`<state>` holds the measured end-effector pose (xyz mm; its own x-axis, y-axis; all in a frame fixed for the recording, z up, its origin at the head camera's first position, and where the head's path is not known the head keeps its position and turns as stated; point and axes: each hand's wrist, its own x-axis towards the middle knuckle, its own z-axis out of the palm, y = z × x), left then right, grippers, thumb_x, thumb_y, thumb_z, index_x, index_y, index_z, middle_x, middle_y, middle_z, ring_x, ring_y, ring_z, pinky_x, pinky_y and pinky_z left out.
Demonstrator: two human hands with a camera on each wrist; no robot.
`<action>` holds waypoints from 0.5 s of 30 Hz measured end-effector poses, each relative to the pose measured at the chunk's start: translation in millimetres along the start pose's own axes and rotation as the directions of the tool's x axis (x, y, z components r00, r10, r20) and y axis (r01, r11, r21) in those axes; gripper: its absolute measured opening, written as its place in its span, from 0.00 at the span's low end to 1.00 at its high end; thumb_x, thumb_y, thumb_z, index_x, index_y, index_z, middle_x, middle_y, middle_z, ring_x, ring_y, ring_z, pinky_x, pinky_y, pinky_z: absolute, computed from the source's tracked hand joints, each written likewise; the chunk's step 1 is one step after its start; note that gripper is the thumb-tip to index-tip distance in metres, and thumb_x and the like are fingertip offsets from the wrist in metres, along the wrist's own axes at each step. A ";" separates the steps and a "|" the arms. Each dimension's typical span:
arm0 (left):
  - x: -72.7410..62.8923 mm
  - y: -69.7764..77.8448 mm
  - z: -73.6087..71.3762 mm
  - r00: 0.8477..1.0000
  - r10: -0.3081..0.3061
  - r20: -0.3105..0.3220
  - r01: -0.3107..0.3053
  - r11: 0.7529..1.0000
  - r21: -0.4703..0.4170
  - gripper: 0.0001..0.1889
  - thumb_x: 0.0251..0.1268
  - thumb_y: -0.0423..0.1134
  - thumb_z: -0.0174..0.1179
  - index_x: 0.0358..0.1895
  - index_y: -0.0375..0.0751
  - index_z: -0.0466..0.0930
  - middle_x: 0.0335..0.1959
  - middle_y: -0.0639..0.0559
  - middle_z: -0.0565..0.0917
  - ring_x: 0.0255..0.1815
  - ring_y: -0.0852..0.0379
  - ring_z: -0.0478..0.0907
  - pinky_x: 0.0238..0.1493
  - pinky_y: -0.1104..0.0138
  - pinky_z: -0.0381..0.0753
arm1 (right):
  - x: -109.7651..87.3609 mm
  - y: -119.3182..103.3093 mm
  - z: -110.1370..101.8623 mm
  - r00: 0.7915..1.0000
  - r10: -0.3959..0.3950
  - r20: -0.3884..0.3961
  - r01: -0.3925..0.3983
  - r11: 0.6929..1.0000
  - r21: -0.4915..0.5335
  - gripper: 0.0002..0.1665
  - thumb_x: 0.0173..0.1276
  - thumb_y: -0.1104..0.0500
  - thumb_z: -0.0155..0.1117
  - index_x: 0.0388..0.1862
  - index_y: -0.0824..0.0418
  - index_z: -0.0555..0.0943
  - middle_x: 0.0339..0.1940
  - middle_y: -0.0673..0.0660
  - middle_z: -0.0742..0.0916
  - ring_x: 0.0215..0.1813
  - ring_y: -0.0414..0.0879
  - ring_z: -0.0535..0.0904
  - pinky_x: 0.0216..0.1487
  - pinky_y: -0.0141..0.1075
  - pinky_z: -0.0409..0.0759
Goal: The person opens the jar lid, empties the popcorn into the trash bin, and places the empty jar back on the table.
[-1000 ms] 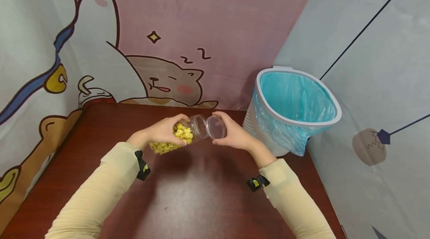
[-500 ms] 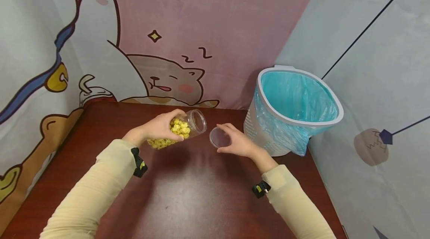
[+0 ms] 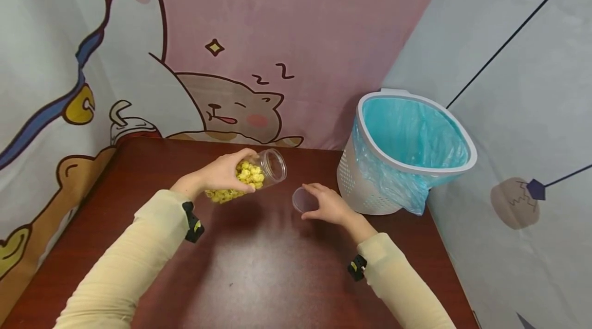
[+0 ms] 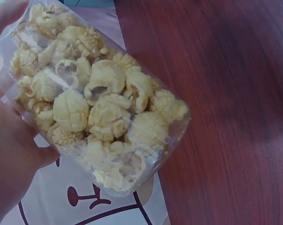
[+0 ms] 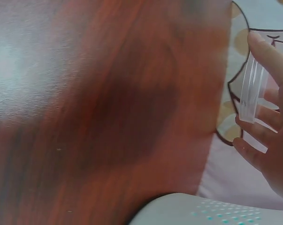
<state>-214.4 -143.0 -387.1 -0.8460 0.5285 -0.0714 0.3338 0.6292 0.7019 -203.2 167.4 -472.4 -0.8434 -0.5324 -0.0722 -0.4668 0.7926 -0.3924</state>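
A clear plastic jar of yellow popcorn is gripped round its body by my left hand. It tilts on its side above the table, its uncovered mouth pointing right. Seen from the left wrist, the popcorn lies packed toward the jar's base. My right hand pinches a round clear lid by its edge, apart from the jar and lower to its right. In the right wrist view the lid appears edge-on between thumb and fingers.
A whitish perforated bin with a blue liner bag stands at the table's back right, just beyond my right hand. The dark red table meets a cartoon-printed cloth wall behind and at both sides.
The right hand has drawn the lid away from the jar's mouth, moving right and down. The left hand has shifted slightly, still tilting the jar.
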 end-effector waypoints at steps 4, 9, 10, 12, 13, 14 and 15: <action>1.1 -2.6 0.8 1.000 0.001 0.000 -0.001 1.000 0.004 0.42 0.45 0.46 0.71 0.66 0.46 0.60 0.59 0.42 0.74 0.50 0.50 0.76 0.49 0.57 0.76 | 0.1 4.3 10.9 1.000 0.023 0.015 -0.022 1.000 -0.005 0.50 0.48 0.44 0.74 0.68 0.58 0.66 0.63 0.60 0.75 0.63 0.55 0.72 0.62 0.56 0.67; 1.6 -3.9 1.4 1.000 0.000 -0.011 0.000 1.000 0.004 0.41 0.44 0.46 0.72 0.64 0.47 0.61 0.58 0.43 0.75 0.49 0.50 0.76 0.49 0.57 0.76 | 0.7 7.0 22.8 0.999 0.025 0.023 -0.025 1.000 -0.001 0.49 0.47 0.45 0.75 0.67 0.60 0.68 0.62 0.61 0.75 0.62 0.57 0.72 0.60 0.57 0.67; 1.4 -4.1 1.3 1.000 -0.001 -0.014 0.001 1.000 0.006 0.41 0.44 0.46 0.72 0.64 0.48 0.61 0.59 0.43 0.75 0.49 0.50 0.76 0.49 0.57 0.76 | 0.9 7.4 25.3 1.000 0.022 0.022 -0.022 1.000 -0.002 0.49 0.47 0.45 0.75 0.66 0.61 0.69 0.62 0.61 0.75 0.62 0.58 0.72 0.59 0.57 0.68; 1.2 -4.6 1.5 1.000 -0.003 -0.014 0.003 1.000 0.003 0.41 0.43 0.46 0.72 0.64 0.48 0.62 0.58 0.44 0.75 0.49 0.51 0.76 0.49 0.58 0.76 | 1.6 8.2 30.4 0.999 0.022 0.023 -0.022 1.000 -0.010 0.48 0.47 0.45 0.75 0.66 0.60 0.69 0.62 0.62 0.75 0.62 0.58 0.72 0.59 0.57 0.68; 1.1 -4.9 1.6 1.000 -0.004 -0.013 0.004 1.000 -0.001 0.41 0.43 0.46 0.72 0.64 0.48 0.62 0.58 0.44 0.75 0.49 0.51 0.76 0.49 0.58 0.76 | 1.7 8.9 33.1 0.999 0.024 0.025 -0.024 1.000 -0.021 0.48 0.47 0.45 0.75 0.66 0.60 0.69 0.63 0.62 0.75 0.62 0.58 0.72 0.59 0.57 0.68; 0.9 -4.9 1.8 1.000 -0.007 -0.011 0.007 1.000 -0.007 0.41 0.43 0.46 0.72 0.64 0.48 0.62 0.58 0.44 0.75 0.49 0.51 0.76 0.49 0.58 0.76 | 1.8 9.6 35.8 0.999 0.028 0.029 -0.028 0.999 -0.024 0.48 0.47 0.44 0.75 0.67 0.59 0.69 0.63 0.62 0.75 0.63 0.58 0.71 0.59 0.57 0.68; 0.6 -5.0 2.0 1.000 -0.008 -0.008 0.008 1.000 -0.011 0.41 0.43 0.46 0.72 0.64 0.48 0.62 0.58 0.45 0.75 0.49 0.51 0.76 0.49 0.58 0.76 | 1.6 10.3 38.6 0.999 0.034 0.034 -0.033 0.999 -0.030 0.49 0.47 0.44 0.75 0.67 0.59 0.68 0.64 0.62 0.74 0.63 0.58 0.71 0.60 0.57 0.67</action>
<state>-215.7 -144.7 -392.1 -0.8521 0.5184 -0.0715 0.3221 0.6273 0.7090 -199.1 163.3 -511.9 -0.8492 -0.5150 -0.1170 -0.4465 0.8184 -0.3616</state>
